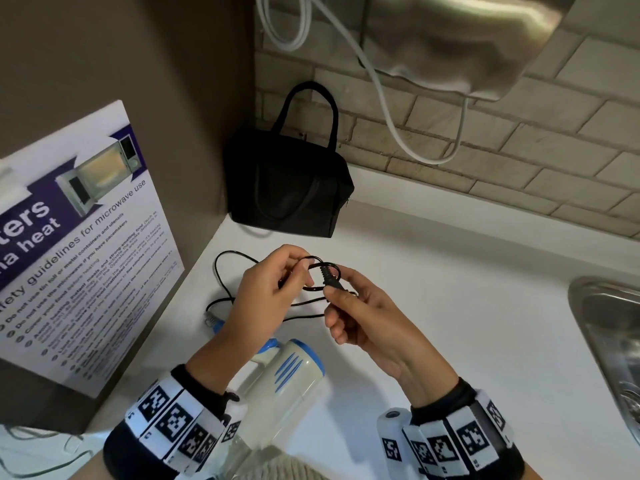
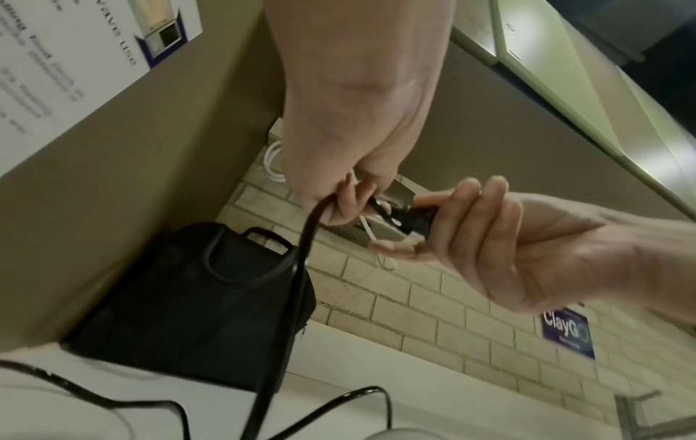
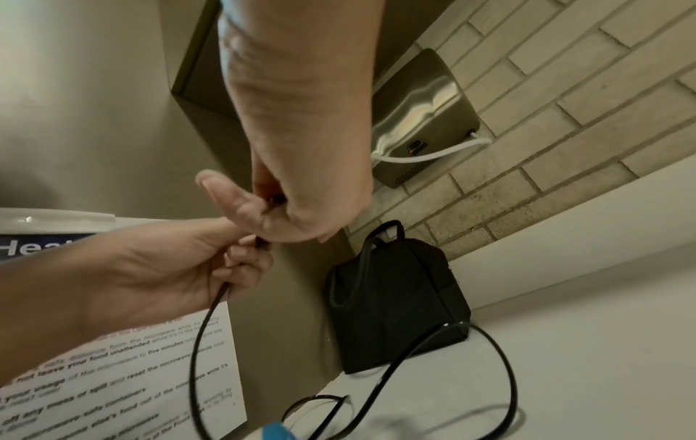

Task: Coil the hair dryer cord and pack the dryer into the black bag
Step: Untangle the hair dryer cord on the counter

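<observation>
Left hand point(image 1: 273, 289) pinches a loop of the black cord point(image 1: 239, 299), right hand point(image 1: 360, 313) grips its plug point(image 1: 329, 277); hair dryer point(image 1: 291, 386) lies near the worktop's front edge, black bag point(image 1: 287, 195) upright in the back-left corner.

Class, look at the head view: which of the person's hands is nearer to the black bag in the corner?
Left. The left hand holds the cord just in front of the black bag; the right hand is further right, closer to the person.

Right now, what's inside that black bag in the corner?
I can't see inside. The black bag stands upright on the white counter and looks closed, its handles up. The hair dryer is still outside, lying on the counter.
</observation>
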{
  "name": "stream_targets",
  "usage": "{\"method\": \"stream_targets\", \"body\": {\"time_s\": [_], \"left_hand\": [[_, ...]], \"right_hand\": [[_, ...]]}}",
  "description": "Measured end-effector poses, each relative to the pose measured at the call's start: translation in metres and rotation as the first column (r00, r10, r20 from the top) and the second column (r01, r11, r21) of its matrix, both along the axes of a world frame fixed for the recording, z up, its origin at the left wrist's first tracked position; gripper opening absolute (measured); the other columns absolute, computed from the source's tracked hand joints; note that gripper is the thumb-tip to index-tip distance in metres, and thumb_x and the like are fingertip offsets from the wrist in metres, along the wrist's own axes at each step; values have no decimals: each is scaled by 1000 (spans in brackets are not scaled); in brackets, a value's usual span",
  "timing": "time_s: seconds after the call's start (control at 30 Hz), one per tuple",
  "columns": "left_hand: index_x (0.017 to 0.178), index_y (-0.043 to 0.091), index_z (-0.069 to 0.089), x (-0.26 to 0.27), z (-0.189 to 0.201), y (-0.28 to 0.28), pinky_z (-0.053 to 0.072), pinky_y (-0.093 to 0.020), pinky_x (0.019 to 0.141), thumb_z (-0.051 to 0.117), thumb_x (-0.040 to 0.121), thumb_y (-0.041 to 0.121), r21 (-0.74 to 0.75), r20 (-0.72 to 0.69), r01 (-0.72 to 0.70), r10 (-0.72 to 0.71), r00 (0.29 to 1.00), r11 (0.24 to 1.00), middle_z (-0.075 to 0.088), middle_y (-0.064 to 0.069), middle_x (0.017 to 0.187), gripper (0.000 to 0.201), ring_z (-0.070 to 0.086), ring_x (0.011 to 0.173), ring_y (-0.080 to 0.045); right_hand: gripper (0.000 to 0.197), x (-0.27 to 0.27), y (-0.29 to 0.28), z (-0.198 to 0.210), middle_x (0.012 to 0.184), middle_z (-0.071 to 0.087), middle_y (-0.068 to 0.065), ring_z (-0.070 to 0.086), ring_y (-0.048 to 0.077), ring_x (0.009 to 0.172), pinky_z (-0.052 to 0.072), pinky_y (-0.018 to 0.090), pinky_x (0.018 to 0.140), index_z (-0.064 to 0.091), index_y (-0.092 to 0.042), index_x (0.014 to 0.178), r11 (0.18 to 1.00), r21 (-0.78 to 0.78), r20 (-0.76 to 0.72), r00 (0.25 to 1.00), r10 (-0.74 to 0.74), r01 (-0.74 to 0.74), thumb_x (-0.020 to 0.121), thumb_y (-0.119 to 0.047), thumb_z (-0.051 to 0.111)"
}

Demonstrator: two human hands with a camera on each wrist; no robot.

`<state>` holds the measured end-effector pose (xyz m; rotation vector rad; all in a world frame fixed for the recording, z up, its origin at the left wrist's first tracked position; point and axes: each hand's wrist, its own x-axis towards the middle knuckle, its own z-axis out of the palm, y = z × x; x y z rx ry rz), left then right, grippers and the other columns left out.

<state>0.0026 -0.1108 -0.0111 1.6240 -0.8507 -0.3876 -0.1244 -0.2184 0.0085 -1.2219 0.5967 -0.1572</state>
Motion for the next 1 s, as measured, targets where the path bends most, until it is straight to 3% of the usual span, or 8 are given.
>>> {"method": "stream_targets", "body": {"time_s": [0.17, 0.3, 0.37, 0.43, 0.53, 0.6, 0.83, 1.0], "left_hand": [[95, 16, 62, -2, 1, -1, 54, -30, 75, 57, 94, 22, 5, -85, 69, -68, 994, 998, 70, -1, 72, 8, 67, 74, -18], [98, 15, 61, -7, 1, -3, 44, -7, 58, 56, 94, 25, 28, -155, 99, -94, 983, 995, 71, 0, 70, 12, 61, 56, 1], [100, 17, 62, -6, 0, -4, 41, -8, 53, 54, 95, 28, 38, -198, 107, -97, 975, 994, 72, 0, 70, 14, 52, 47, 2], [102, 22, 63, -4, -3, -4, 42, -14, 54, 54, 94, 32, 57, -211, 125, -110, 971, 991, 73, 1, 71, 15, 47, 50, -3], [103, 26, 63, 3, -8, -3, 45, -16, 59, 53, 94, 33, 83, -211, 110, -91, 973, 990, 73, 6, 73, 15, 54, 58, -4], [103, 25, 63, 6, -9, -3, 47, -16, 63, 53, 94, 32, 82, -230, 95, -74, 970, 992, 72, 6, 72, 16, 59, 64, -3], [101, 22, 64, 1, -6, -8, 49, -16, 61, 49, 98, 26, 79, -228, 129, -108, 968, 988, 67, 2, 67, 17, 55, 58, -5], [99, 23, 64, 1, -5, -6, 48, -15, 58, 47, 98, 24, 77, -261, 145, -120, 958, 986, 69, 0, 68, 17, 54, 55, -3]], "right_hand": [[32, 1, -3, -7, 61, 62, 8, 54, 15, 46, 45, 24, 50, 59, -26, 124, 999, 14, -7, 999, -44, 44, 94, -15, 58], [30, 4, -2, -14, 62, 64, 5, 54, 13, 48, 46, 23, 53, 59, -24, 123, 994, -77, -20, 996, -83, 81, 94, -23, 60], [30, 4, -2, -18, 63, 64, 4, 55, 12, 50, 47, 24, 55, 59, -22, 123, 992, -114, -15, 998, -53, 51, 94, -28, 58], [29, 3, -2, -20, 68, 66, 4, 58, 13, 55, 48, 25, 59, 59, -18, 123, 992, -125, -9, 1000, 25, -26, 97, -29, 52], [32, 0, -7, -17, 80, 71, 8, 64, 15, 64, 50, 24, 64, 58, -16, 126, 991, -83, 24, 994, 108, -105, 100, -27, 43], [31, -2, -11, -16, 88, 73, 11, 65, 15, 69, 50, 23, 68, 57, -14, 127, 987, -115, 20, 993, 119, -116, 99, -25, 46], [16, -1, -12, -31, 94, 72, 13, 66, 9, 86, 47, 17, 78, 60, -7, 104, 925, -379, -4, 999, -43, 38, 93, -18, 61], [21, -3, -13, -37, 113, 68, -2, 60, 5, 106, 47, 19, 84, 69, -18, 104, 887, -442, 18, 991, -136, 130, 84, -23, 72]]}}
